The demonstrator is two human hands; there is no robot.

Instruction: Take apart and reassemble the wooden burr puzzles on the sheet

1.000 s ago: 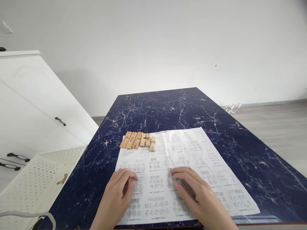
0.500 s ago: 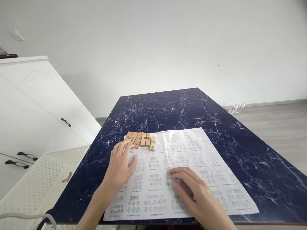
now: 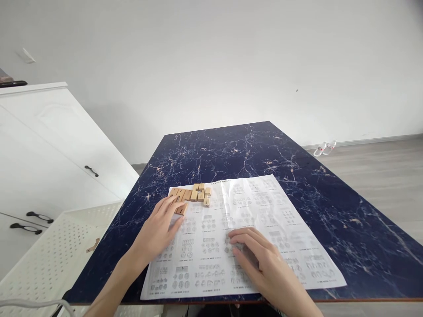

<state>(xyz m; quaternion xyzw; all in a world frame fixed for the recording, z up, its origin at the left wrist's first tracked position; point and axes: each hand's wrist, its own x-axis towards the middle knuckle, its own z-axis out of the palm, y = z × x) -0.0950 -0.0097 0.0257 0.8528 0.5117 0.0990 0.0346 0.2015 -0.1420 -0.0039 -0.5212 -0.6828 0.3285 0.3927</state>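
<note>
My left hand [image 3: 155, 229] lies over the left end of a group of notched wooden puzzle pieces [image 3: 194, 196]. Its fingertips touch the pieces, and one wooden puzzle piece [image 3: 181, 209] shows between index finger and thumb. Part of it is hidden under the fingers. Numbers are marked on several of the pieces. Resting on the printed sheet [image 3: 211, 224], my right hand [image 3: 262, 259] has slightly bent fingers, the thumb apart, and nothing in it. The sheet bears rows of small diagrams and is creased.
The sheet lies along the near edge of a dark blue marbled table [image 3: 224, 149]. On the left are a white cabinet [image 3: 59, 145] and a perforated white tray [image 3: 56, 246] with a small wooden piece [image 3: 93, 245]. Plastic bottles [image 3: 325, 148] are on the floor at the right.
My left hand has shifted slightly nearer, and a wooden puzzle piece under its fingers has come toward me from the row. My right hand rests in nearly the same place.
</note>
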